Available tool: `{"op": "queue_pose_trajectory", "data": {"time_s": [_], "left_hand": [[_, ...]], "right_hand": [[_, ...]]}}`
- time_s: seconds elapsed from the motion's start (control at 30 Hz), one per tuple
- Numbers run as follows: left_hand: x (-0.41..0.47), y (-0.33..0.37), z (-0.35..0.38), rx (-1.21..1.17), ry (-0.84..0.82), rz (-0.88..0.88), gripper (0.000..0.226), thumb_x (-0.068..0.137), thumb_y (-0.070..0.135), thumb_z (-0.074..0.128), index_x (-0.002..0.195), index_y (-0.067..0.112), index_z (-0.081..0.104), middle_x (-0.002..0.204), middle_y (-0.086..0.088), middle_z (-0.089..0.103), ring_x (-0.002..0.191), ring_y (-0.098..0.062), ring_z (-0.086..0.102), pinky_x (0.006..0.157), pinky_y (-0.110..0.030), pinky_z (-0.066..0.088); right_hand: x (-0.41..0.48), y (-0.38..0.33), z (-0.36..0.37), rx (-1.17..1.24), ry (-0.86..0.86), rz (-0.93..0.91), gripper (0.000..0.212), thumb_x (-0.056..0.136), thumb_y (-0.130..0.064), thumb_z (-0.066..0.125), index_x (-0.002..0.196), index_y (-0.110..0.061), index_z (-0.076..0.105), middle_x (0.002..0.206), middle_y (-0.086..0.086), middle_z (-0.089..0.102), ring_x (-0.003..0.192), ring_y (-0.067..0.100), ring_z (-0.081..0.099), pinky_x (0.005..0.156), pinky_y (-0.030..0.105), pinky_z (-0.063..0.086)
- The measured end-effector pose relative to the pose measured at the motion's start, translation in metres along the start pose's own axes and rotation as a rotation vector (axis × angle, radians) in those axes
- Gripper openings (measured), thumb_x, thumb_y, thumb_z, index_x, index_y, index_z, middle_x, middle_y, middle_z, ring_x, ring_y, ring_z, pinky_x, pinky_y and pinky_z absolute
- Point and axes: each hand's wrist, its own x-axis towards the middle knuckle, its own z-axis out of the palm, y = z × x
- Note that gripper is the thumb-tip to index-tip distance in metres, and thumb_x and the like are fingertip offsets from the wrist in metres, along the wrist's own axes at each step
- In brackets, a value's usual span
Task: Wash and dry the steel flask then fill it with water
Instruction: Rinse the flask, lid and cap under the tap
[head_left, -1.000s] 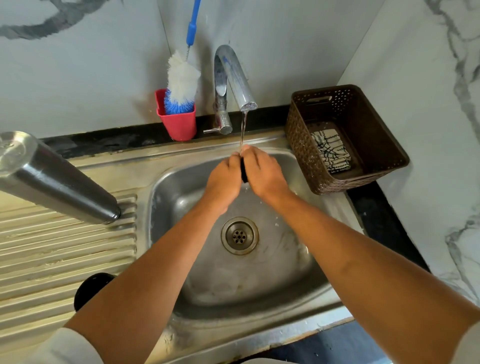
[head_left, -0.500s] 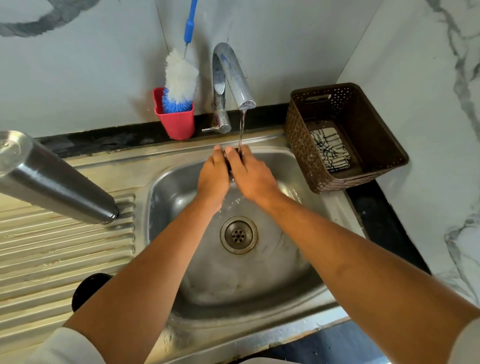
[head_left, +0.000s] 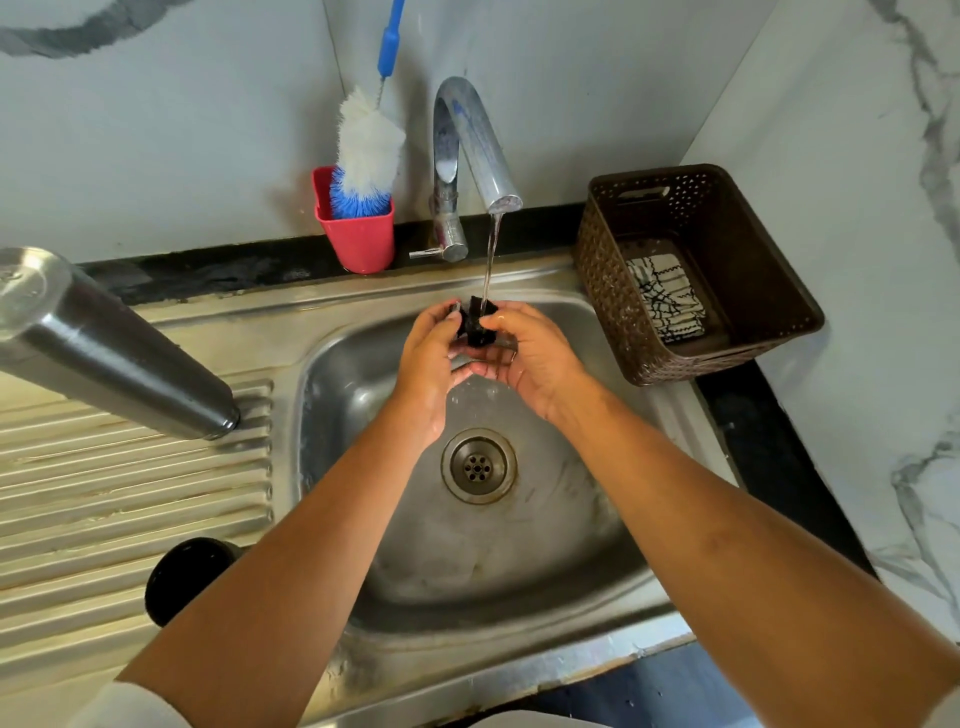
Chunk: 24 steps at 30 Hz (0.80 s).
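Head view. At 12 o'clock of the steel sink basin (head_left: 571, 519), directly under the curved tap (head_left: 467, 140): left hand (head_left: 431, 353) and right hand (head_left: 535, 353) close together, fingertips of both pinching a small black part (head_left: 475, 327). Thin water stream (head_left: 491, 254) landing on that part. Impossible to tell whether stopper or lid piece.

At 9 o'clock from the hands, well apart from them: steel flask (head_left: 119, 358) standing on the ribbed drainboard (head_left: 104, 493), touched by neither hand. At 7 o'clock, a round black cap (head_left: 187, 577) on the drainboard, partly hidden behind the left forearm. At 6 o'clock, just below the hands, the drain (head_left: 479, 466).

At 11 o'clock, on the dark worktop against the wall: red cup (head_left: 358, 236) holding a blue-and-white bottle brush (head_left: 369, 140). At 2 o'clock, a brown basket (head_left: 727, 338) with a folded patterned cloth (head_left: 665, 299) inside.
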Motion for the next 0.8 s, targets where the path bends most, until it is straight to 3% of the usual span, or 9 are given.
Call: {"op": "queue_pose_trajectory", "data": {"time_s": [0.17, 0.27, 0.4, 0.47, 0.53, 0.6, 0.7, 0.77, 0.8], "left_hand": [[-0.002, -0.009, -0.003, 0.179, -0.002, 0.142, 0.021, 0.108, 0.037, 0.054, 0.116, 0.021, 0.063, 0.117, -0.011, 0.072, 0.100, -0.020, 0.070, 0.089, -0.040, 0.056], [0.000, -0.014, -0.003, 0.385, 0.047, 0.122, 0.035, 0.108, 0.050, 0.045, 0.111, 0.019, 0.061, 0.088, -0.003, 0.067, 0.069, -0.013, 0.059, 0.060, -0.027, 0.049], [0.009, -0.009, -0.003, 0.338, 0.073, -0.072, 0.062, 0.108, 0.062, 0.031, 0.101, 0.010, 0.064, 0.062, -0.003, 0.055, 0.043, -0.010, 0.044, 0.037, -0.020, 0.030], [0.016, -0.010, -0.001, 0.302, 0.096, -0.156, 0.067, 0.107, 0.064, 0.027, 0.096, 0.009, 0.064, 0.059, -0.004, 0.050, 0.039, -0.011, 0.040, 0.036, -0.020, 0.027], [0.021, -0.015, 0.004, 0.380, 0.103, -0.110, 0.069, 0.108, 0.062, 0.024, 0.099, 0.008, 0.066, 0.072, -0.007, 0.064, 0.056, -0.016, 0.057, 0.049, -0.027, 0.046], [0.020, -0.020, 0.011, 0.673, 0.157, 0.061, 0.065, 0.109, 0.056, 0.023, 0.115, 0.011, 0.068, 0.101, -0.010, 0.072, 0.090, -0.025, 0.066, 0.079, -0.040, 0.054], [0.009, -0.022, 0.019, 1.038, 0.269, 0.273, 0.049, 0.112, 0.044, 0.023, 0.109, 0.011, 0.059, 0.092, -0.007, 0.063, 0.084, -0.027, 0.055, 0.072, -0.039, 0.040], [0.013, -0.026, 0.017, 1.095, 0.262, 0.291, 0.045, 0.113, 0.042, 0.024, 0.104, 0.012, 0.056, 0.088, -0.007, 0.061, 0.080, -0.028, 0.053, 0.069, -0.039, 0.038], [0.018, -0.028, 0.014, 1.070, 0.240, 0.256, 0.045, 0.112, 0.042, 0.025, 0.103, 0.012, 0.058, 0.089, -0.008, 0.064, 0.081, -0.028, 0.055, 0.069, -0.039, 0.040]], "right_hand": [[-0.004, 0.002, -0.006, -0.204, -0.024, -0.043, 0.018, 0.105, -0.032, 0.061, 0.114, -0.016, 0.065, 0.094, 0.013, 0.074, 0.068, 0.021, 0.070, 0.057, 0.033, 0.058], [-0.004, 0.004, -0.006, -0.590, 0.067, -0.182, 0.025, 0.105, -0.047, 0.056, 0.111, -0.024, 0.065, 0.089, 0.004, 0.071, 0.062, 0.015, 0.065, 0.054, 0.031, 0.054], [-0.005, 0.008, -0.006, -0.804, -0.071, -0.359, 0.015, 0.102, -0.026, 0.058, 0.115, -0.033, 0.058, 0.101, -0.001, 0.068, 0.082, 0.012, 0.068, 0.062, 0.025, 0.055], [-0.003, 0.016, -0.004, -0.863, -0.084, -0.411, 0.015, 0.100, -0.024, 0.054, 0.114, -0.032, 0.055, 0.105, 0.001, 0.065, 0.092, 0.018, 0.068, 0.070, 0.035, 0.058], [0.000, 0.022, 0.002, -0.890, -0.009, -0.407, 0.012, 0.106, -0.034, 0.046, 0.110, -0.025, 0.053, 0.097, 0.003, 0.066, 0.085, 0.022, 0.068, 0.070, 0.040, 0.058], [0.008, 0.020, 0.005, -0.882, 0.086, -0.293, 0.031, 0.109, -0.043, 0.039, 0.096, -0.022, 0.057, 0.077, 0.002, 0.064, 0.067, 0.018, 0.063, 0.062, 0.036, 0.053], [0.018, 0.000, 0.008, -0.754, 0.102, 0.109, 0.048, 0.107, -0.043, 0.037, 0.074, -0.015, 0.056, 0.050, 0.001, 0.051, 0.040, 0.013, 0.041, 0.042, 0.023, 0.032], [0.019, -0.010, 0.010, -0.712, 0.047, 0.340, 0.057, 0.105, -0.054, 0.035, 0.066, -0.017, 0.052, 0.049, 0.001, 0.049, 0.040, 0.013, 0.035, 0.043, 0.021, 0.025], [0.020, -0.011, 0.012, -0.777, 0.042, 0.330, 0.062, 0.105, -0.059, 0.032, 0.065, -0.017, 0.054, 0.051, 0.002, 0.054, 0.044, 0.013, 0.040, 0.046, 0.023, 0.030]]}}
